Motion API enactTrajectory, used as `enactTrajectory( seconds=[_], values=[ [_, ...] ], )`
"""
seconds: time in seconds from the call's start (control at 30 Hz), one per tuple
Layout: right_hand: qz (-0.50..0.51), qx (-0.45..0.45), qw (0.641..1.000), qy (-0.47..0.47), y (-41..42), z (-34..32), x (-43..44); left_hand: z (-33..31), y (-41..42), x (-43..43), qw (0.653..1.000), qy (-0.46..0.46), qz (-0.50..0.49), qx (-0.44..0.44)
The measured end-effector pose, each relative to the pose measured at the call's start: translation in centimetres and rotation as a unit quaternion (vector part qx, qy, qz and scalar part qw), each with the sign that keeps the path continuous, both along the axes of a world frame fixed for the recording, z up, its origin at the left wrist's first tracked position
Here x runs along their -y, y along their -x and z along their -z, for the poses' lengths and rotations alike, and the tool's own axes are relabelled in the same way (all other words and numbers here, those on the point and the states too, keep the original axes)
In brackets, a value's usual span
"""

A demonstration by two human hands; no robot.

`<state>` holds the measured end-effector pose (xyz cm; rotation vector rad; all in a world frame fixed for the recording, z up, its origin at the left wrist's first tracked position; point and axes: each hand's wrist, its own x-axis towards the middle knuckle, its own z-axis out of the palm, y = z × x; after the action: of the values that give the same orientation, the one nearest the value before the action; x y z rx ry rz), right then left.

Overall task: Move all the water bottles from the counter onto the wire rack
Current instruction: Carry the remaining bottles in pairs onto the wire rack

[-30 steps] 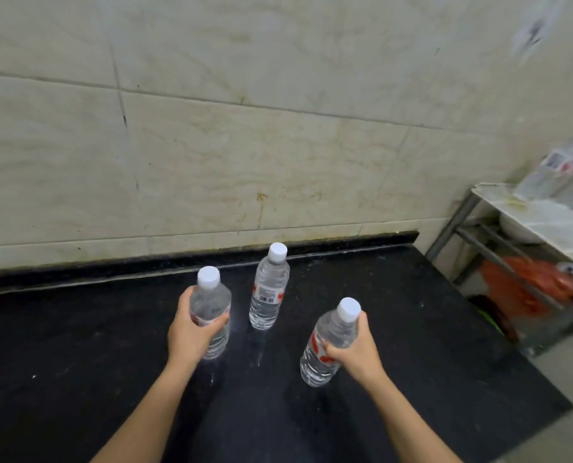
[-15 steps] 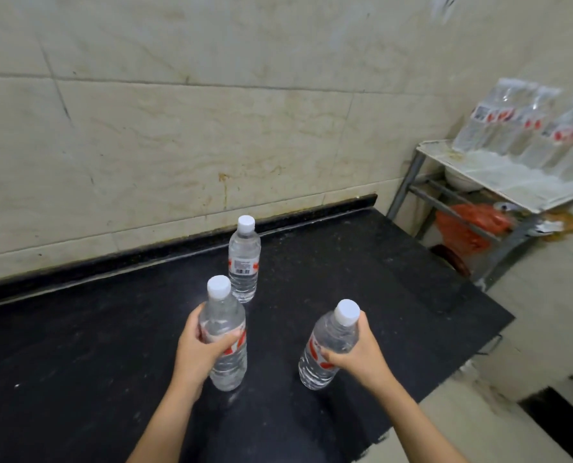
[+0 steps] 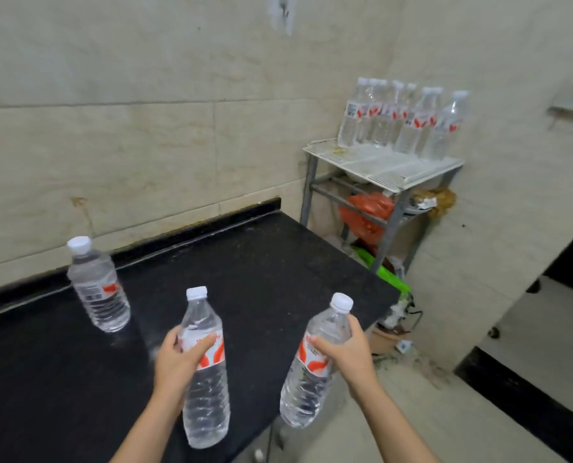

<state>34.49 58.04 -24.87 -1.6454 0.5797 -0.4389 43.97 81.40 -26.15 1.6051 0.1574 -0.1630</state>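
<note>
Left hand (image 3: 178, 359) curled round left bottle (image 3: 206, 396) at the label, right hand (image 3: 345, 354) curled round right bottle (image 3: 306, 389) up high, both lifted near counter (image 3: 261, 262) edge. Risk: rack (image 3: 378, 168) is crowded, so I could topple rack bottles (image 3: 398, 118) while placing. Count: two held, third bottle (image 3: 99, 292) on counter, roughly seven racked, blurry.

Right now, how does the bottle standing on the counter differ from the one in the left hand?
The counter bottle stands untouched on the black counter; the held bottle is gripped around its label by the left hand. The counter bottle is back near the wall; the held bottle is over the counter's front edge. Both are clear, white-capped.
</note>
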Motion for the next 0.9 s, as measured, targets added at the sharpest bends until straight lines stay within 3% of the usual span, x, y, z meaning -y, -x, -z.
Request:
enactTrajectory(
  seconds=[0.13, 0.33, 0.53, 0.73, 0.9],
  values=[
    [0.013, 0.034, 0.999, 0.035, 2.3, -3.1, 8.3, -2.4, 1.5, 9.1, 0.998, 0.045, 0.042, 0.017],
    [0.135, 0.116, 0.984, -0.033, 5.5, -8.1, 17.8, -6.8, 2.2, 20.5, 0.989, 0.073, 0.119, 0.045],
    [0.124, 0.138, 0.982, -0.037, 7.2, -11.3, 26.5, -9.8, 0.9, 29.0, 0.979, 0.107, 0.147, 0.087],
    [0.135, 0.182, 0.960, -0.163, 4.5, -13.1, 35.3, -11.7, -3.5, 38.4, 0.964, 0.134, 0.180, 0.141],
    [0.093, 0.168, 0.976, -0.106, -0.4, -17.2, 42.6, -16.0, -8.8, 47.6, 0.945, 0.186, 0.203, 0.178]
  ],
)
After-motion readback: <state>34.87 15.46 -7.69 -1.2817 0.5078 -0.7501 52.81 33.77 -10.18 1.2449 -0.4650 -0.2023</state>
